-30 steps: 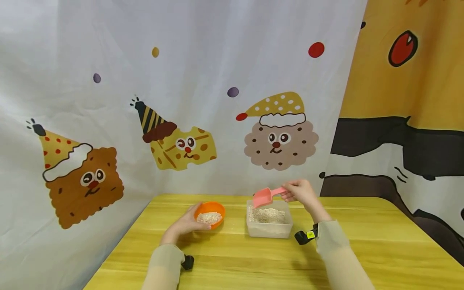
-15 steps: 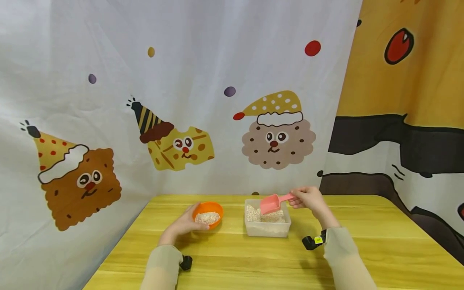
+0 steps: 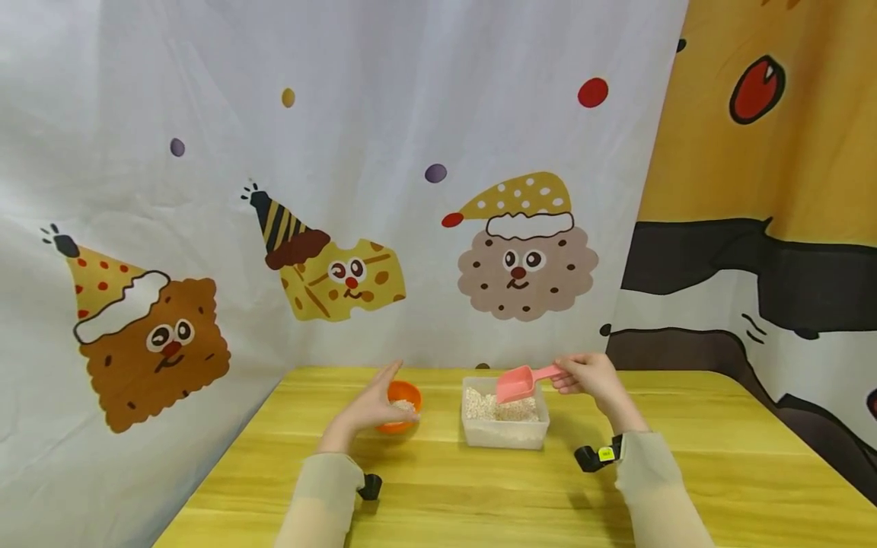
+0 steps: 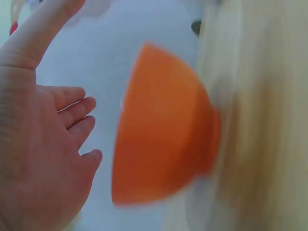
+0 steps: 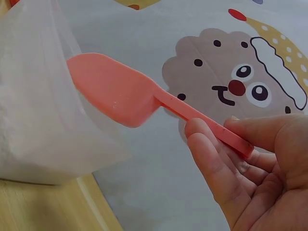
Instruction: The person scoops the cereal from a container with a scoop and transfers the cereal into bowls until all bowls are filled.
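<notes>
My right hand [image 3: 594, 380] pinches the handle of a pink scoop [image 3: 517, 384] between thumb and fingers. The scoop's blade hangs over a translucent plastic box [image 3: 505, 436] holding pale oat-like flakes [image 3: 481, 405]. In the right wrist view the blade of the scoop [image 5: 113, 91] reaches the box wall [image 5: 38, 101]. To the left stands an orange bowl [image 3: 406, 391] with similar flakes, partly covered by my left hand [image 3: 366, 411] in the head view. Fingers spread, the left hand is apart from the bowl [image 4: 163, 130] in the left wrist view.
A yellow wood-grain table [image 3: 466, 495] carries the bowl and box side by side. Behind it hangs a pale curtain [image 3: 384, 114] printed with cartoon biscuits and cheese. Dark wrist cameras [image 3: 588, 458] sit at both cuffs.
My left hand has let go of the orange bowl, rising and shifting right over it. The scoop has moved slightly right and lower over the box, still held in my right hand.
</notes>
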A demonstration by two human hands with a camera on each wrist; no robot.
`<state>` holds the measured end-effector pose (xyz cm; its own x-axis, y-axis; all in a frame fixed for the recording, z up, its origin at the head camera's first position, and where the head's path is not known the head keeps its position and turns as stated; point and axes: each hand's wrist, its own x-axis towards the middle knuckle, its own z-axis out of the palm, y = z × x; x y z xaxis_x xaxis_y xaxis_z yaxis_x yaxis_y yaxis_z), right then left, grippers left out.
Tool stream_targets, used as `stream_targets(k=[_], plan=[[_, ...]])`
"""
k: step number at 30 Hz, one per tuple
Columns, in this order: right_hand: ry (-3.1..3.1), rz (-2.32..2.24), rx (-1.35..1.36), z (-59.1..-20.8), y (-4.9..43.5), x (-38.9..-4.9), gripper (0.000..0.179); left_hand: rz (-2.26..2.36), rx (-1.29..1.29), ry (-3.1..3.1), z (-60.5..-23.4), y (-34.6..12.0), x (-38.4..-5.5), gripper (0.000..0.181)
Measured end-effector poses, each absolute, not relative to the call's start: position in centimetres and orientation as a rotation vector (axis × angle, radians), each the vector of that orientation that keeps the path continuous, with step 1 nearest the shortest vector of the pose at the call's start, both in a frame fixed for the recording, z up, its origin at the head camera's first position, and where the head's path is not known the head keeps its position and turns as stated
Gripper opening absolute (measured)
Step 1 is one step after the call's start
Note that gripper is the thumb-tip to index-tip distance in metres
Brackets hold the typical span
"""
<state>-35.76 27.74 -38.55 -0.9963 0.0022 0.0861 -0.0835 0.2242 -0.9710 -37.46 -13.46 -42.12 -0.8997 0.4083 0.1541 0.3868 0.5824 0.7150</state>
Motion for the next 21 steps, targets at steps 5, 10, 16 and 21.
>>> stream_targets(k=[5,10,16,21], plan=[[-2.408,1.92,0.077,-38.6,27.8,-35.5,0.037,1.165,0.839,2.76,-41.4,-10.1,-37.5,0.113],[-2.41,1.934,0.084,-38.3,27.6,-35.2,0.036,1.133,0.913,2.707,-41.8,-6.8,-37.8,0.113],[-2.411,1.929,0.074,-39.0,27.7,-35.7,0.035,1.142,0.905,2.645,-42.8,-4.0,-37.9,0.116],[-2.404,1.928,0.082,-39.2,27.8,-35.8,0.034,1.161,0.903,2.612,-43.7,-3.0,-38.1,0.118]])
